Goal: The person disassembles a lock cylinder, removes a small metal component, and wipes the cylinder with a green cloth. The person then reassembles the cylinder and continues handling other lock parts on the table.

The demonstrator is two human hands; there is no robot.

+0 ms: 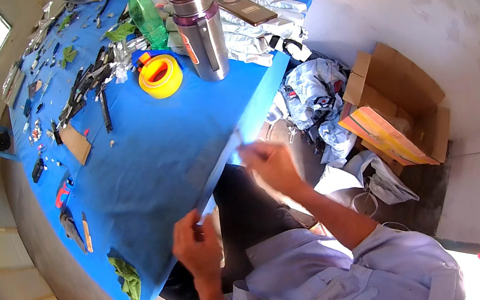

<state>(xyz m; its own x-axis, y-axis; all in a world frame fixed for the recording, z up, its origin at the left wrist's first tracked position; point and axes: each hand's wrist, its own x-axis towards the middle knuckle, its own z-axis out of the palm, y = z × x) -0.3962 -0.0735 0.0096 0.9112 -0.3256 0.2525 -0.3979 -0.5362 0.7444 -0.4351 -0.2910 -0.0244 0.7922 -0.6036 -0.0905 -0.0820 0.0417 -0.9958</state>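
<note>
Your left hand (196, 247) sits at the near edge of the blue bench (146, 166), fingers curled closed and pinching the lower end of a thin, pale strip (219, 176) that runs along that edge. Your right hand (271, 164) is further up the same edge, fingers bent in around the strip's upper end; motion blur there, so you cannot tell how firm that grip is. The strip lies tilted between the two hands, right against the bench edge, over your dark trousers. On the bench, well apart from both hands: a yellow tape roll (160, 76) lying flat, a steel flask with a purple band (201, 31) upright just beside it, a green plastic bottle with a yellow cap (146, 15) behind the roll. A dark flat device (246, 9) rests on pale folded cloth (261, 34) at the far corner. The left half of the bench carries a scatter of small dark tools and metal parts (84, 87), a brown cardboard scrap (76, 143), and a crumpled green rag (128, 279) at the near corner. On the floor to your right: an open cardboard box (402, 102) holding a yellow-orange package, with crumpled grey-blue cloth (316, 88) piled between box and bench.
</note>
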